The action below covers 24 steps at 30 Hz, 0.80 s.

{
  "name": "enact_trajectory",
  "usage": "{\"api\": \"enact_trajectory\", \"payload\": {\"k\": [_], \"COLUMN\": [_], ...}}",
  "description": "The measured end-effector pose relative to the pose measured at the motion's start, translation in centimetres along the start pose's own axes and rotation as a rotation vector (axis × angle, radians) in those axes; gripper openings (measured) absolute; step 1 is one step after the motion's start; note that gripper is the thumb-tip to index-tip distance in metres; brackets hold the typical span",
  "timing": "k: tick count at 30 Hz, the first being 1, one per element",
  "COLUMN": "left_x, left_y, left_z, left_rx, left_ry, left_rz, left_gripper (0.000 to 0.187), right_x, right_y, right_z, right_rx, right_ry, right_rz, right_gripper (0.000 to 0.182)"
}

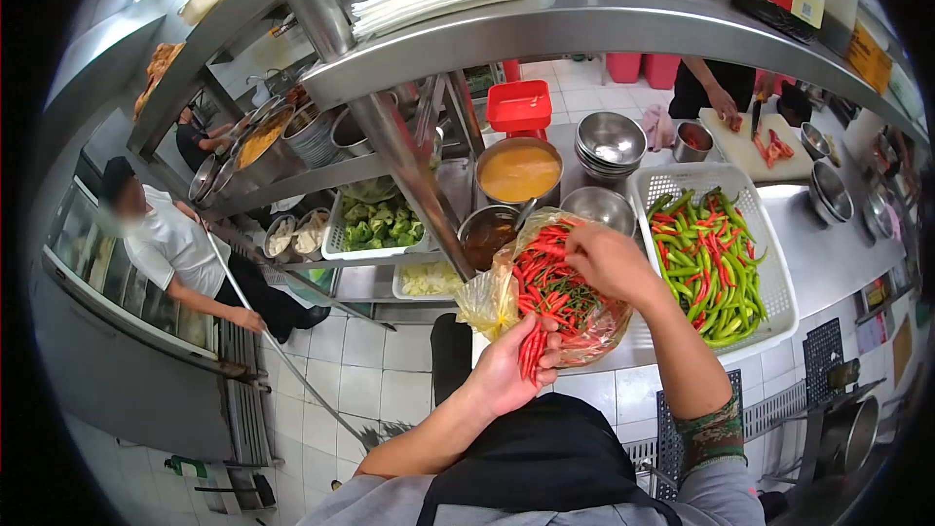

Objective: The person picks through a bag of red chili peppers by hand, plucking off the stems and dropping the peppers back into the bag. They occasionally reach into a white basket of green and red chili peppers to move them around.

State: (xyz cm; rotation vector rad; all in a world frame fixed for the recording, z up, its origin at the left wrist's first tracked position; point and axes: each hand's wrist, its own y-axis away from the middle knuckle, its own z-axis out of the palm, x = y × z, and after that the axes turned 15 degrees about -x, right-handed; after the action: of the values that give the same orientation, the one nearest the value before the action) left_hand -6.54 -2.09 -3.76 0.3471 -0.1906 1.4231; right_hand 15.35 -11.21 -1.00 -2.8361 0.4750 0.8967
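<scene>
Several red chili peppers lie in my left hand, palm up, with the fingers curled round them. Just beyond it stands an open clear plastic bag with a yellowish gathered edge, full of red chilies with thin green stems. My right hand is over the bag's right side. Its fingers bend down and together at the chilies; what they pinch is hidden. To the right, a white perforated basket holds mixed green and red chilies.
Behind the bag are a pot of orange liquid, a dark sauce pot and steel bowls. A steel post and overhead shelf stand close. One person holds a long pole at left; another's hands cut meat on a board.
</scene>
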Motion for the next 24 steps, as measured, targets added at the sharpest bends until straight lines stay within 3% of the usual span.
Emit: {"api": "enact_trajectory", "payload": {"k": [1, 2, 5, 8, 12, 15, 21, 22, 24], "left_x": [0.1, 0.2, 1.1, 1.1, -0.6, -1.1, -0.8, -0.7, -0.3], "left_y": [0.0, -0.1, 0.0, -0.1, -0.3, -0.7, -1.2, -1.0, -0.5], "left_z": [0.0, 0.0, 0.6, 0.5, 3.2, 2.1, 3.3, 3.2, 2.9], "left_rx": [0.012, 0.022, -0.040, -0.100, -0.003, -0.038, 0.106, 0.101, 0.093], "left_ry": [-0.002, -0.005, 0.018, -0.044, -0.392, -0.368, -0.277, -0.257, -0.206], "left_rz": [-0.003, -0.006, -0.073, -0.211, -0.332, -0.286, -0.028, -0.022, 0.009], "left_gripper": [0.035, 0.036, 0.035, 0.039, 0.039, 0.037, 0.035, 0.035, 0.036], "right_x": [-0.8, -1.0, -3.9, -6.0, -6.0, -5.9, -5.7, -4.8, -3.3], "right_y": [0.4, 0.9, 3.9, 6.8, 8.3, 8.7, 7.3, 6.7, 5.2], "right_z": [-0.9, -1.4, -3.7, -3.9, -3.4, -3.0, 0.9, 0.4, 0.4], "right_rx": [0.050, 0.179, 0.147, -0.138, -0.241, -0.180, 0.201, 0.085, 0.114], "right_ry": [-0.050, -0.014, -0.008, 0.037, 0.098, 0.037, -0.044, 0.009, 0.020], "right_rz": [0.037, -0.059, -0.341, -0.553, -0.422, -0.349, -0.091, -0.027, -0.009], "right_gripper": [0.015, 0.014, 0.012, 0.010, 0.010, 0.010, 0.011, 0.014, 0.017]}}
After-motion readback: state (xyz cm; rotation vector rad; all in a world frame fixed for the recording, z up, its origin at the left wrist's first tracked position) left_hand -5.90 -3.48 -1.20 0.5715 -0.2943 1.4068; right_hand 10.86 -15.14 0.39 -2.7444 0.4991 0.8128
